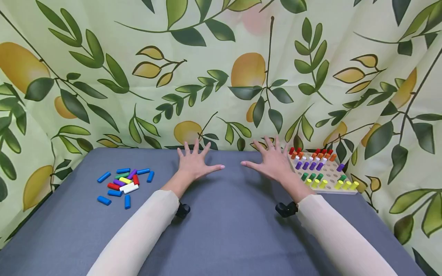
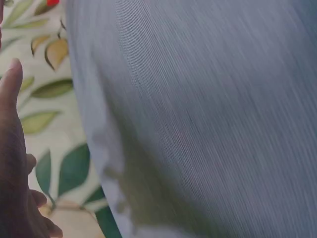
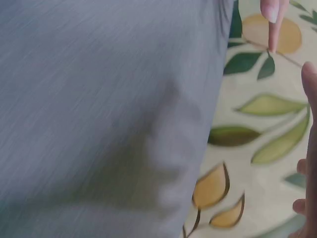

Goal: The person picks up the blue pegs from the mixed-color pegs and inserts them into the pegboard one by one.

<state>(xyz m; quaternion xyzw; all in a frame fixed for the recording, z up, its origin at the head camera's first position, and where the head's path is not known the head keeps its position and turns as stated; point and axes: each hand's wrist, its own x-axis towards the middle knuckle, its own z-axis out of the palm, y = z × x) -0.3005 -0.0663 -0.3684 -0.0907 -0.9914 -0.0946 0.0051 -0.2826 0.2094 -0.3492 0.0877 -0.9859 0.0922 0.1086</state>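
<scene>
Both hands hover over the grey-blue tabletop with fingers spread and nothing held. My left hand (image 1: 194, 164) is left of centre, its thumb pointing inward; part of that hand (image 2: 14, 148) edges into the left wrist view. Opposite it, my right hand (image 1: 275, 164) mirrors the pose, and a sliver of it (image 3: 311, 148) shows in the right wrist view. Right of the right hand lies a wooden pegboard (image 1: 333, 174) with rows of red, orange, white, purple, green and yellow pegs; the right arm hides its left edge. Left of the left hand, loose coloured pegs (image 1: 125, 181) lie in a pile.
Several blue pegs (image 1: 104, 176) lie scattered around the pile's outside. The cloth-covered table (image 1: 224, 230) ends at a leaf-and-fruit patterned curtain (image 1: 214, 107), which also hangs along both sides. Each wrist wears a black camera strap (image 1: 183, 210).
</scene>
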